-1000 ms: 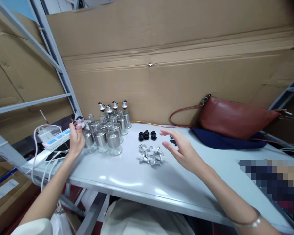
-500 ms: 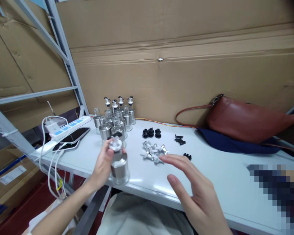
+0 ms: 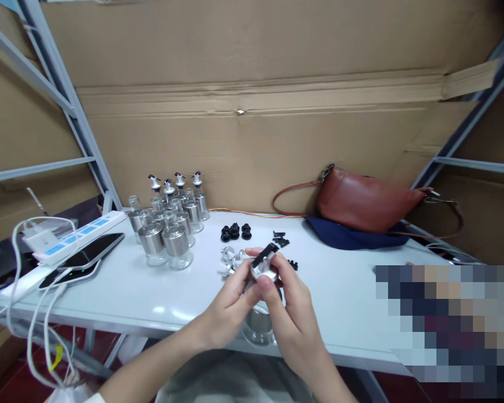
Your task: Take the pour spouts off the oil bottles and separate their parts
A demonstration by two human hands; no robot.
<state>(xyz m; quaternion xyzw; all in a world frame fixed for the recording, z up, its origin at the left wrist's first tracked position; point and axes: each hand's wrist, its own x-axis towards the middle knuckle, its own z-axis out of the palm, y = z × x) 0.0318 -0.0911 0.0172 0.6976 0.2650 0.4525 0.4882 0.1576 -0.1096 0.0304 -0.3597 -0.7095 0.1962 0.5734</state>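
Pourer top (image 3: 264,271) | sits on glass bottle (image 3: 259,324) at front of surface (image 3: 344,296) | gripped by left hand (image 3: 227,310) and right hand (image 3: 296,310) | done, seemingly: four topped bottles (image 3: 201,202) at back | remaining: bare-necked bottles (image 3: 177,242), loose silver tops (image 3: 228,255), black stoppers (image 3: 234,230), small black pieces (image 3: 280,242)

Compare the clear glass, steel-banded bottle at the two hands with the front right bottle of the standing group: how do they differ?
The handled bottle has a silver-and-black pourer top; the front right bottle has none. The left hand and right hand partly cover the handled bottle; the front right bottle stands untouched. Both are clear glass with steel bands.
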